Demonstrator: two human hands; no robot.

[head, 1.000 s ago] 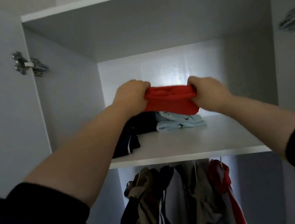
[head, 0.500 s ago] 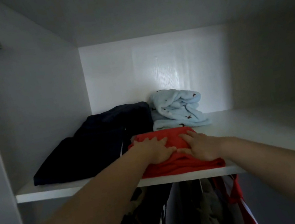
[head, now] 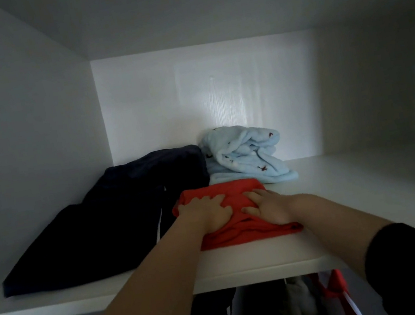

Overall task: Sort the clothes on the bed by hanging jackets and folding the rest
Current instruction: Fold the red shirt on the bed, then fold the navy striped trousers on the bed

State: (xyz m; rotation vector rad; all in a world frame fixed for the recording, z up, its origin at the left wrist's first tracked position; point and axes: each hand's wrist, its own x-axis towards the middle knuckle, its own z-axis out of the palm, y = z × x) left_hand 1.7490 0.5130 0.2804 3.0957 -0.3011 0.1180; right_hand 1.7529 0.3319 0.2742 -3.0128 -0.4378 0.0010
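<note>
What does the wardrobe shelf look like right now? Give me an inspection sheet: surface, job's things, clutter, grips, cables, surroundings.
Surface: white shelf, level, holding three garments.
Job's things: folded red garment at the front edge, near the middle; dark garment beside it on the left; light blue fleece garment behind it, toward the back.
Clutter: nothing seen.
Grips: left hand and right hand lie flat on the red garment, fingers straight, pressing down.
Cables: nothing seen.
Surroundings: white wardrobe walls; hanging clothes below the shelf, partly hidden by the arms.
</note>
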